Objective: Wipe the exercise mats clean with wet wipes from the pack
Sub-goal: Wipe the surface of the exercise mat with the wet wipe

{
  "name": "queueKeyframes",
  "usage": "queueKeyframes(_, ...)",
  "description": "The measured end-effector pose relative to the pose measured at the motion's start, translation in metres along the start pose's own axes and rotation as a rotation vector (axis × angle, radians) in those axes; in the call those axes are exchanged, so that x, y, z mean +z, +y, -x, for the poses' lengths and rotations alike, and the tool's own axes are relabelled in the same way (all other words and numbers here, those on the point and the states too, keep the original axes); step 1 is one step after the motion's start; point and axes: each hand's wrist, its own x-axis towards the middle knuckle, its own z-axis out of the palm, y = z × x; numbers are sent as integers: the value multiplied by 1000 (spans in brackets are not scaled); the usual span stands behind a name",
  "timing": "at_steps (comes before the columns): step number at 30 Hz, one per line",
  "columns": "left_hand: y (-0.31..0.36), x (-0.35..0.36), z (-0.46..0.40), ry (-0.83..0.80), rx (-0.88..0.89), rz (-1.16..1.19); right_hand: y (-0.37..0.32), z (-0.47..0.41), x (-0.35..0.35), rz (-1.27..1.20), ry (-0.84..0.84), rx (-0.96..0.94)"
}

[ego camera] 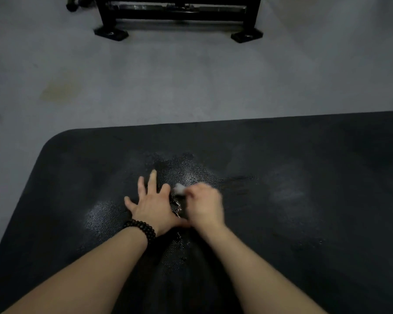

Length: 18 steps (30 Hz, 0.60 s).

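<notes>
Mid-wipe, I'd say; the person's right hand (204, 203) is curled round a small white wet wipe (179, 189) w/ its tip poking out ahead of the knuckles, pressed to the black exercise mat (304, 223); hand's blurred — prob. scrubbing. Left hand (151, 200) lies flat just beside it, fingers spread wide, bracing on the mat; bead bracelet (141, 230) on that wrist. Damp, shiny patches sit around & between both hands; mat further right of the right hand looks dull, w/ pale smudges. Next move prob. calls for shifting that way, firm even strokes — fresh wipe if this one's spent. No wipe pack in view, so can't tell what's left in it. Black equipment frame (177, 19) stands on the grey floor (191, 82) well beyond the hands.
</notes>
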Motion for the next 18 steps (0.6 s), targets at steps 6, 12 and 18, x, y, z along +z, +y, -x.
queueKeyframes(6,10,-11,-12,-56,-90,18,108,-31,-64,186,281,571)
queueKeyframes(12,17,0,-17,-10,-126,-39,16,-13,3,33,53,34)
queueKeyframes(18,25,-3,-19,-76,-174,-22,110,-61,-63,189,182,214)
